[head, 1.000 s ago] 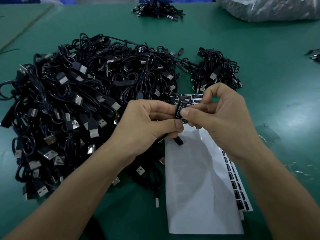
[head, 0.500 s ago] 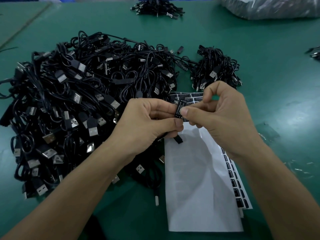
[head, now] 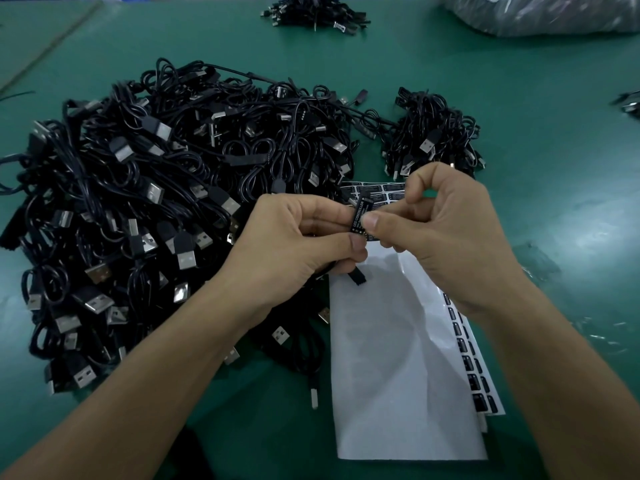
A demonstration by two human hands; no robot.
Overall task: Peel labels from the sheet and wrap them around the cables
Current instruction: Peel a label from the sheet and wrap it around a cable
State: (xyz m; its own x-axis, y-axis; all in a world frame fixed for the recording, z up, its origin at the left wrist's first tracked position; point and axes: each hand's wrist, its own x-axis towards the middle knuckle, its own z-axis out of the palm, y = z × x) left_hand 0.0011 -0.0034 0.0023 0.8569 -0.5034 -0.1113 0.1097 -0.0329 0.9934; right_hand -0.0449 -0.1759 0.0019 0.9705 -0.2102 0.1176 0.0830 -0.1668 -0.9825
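Note:
My left hand (head: 298, 237) grips a black cable; its small black end piece (head: 356, 276) sticks out below the fingers. My right hand (head: 446, 233) pinches a black label (head: 360, 213) with white print and holds it against the cable between both thumbs. Under my hands lies the label sheet (head: 377, 192) with rows of black labels. A bare white backing sheet (head: 398, 375) covers most of it, and a strip of black labels (head: 474, 382) shows along its right edge.
A big heap of black USB cables (head: 156, 202) fills the left of the green table (head: 554, 168). A smaller bundle (head: 433, 133) lies behind my right hand, another pile (head: 315, 12) at the far edge. A clear plastic bag (head: 536, 12) sits far right.
Both hands stay almost in place, still pressing the label on the cable. The view has shifted only slightly.

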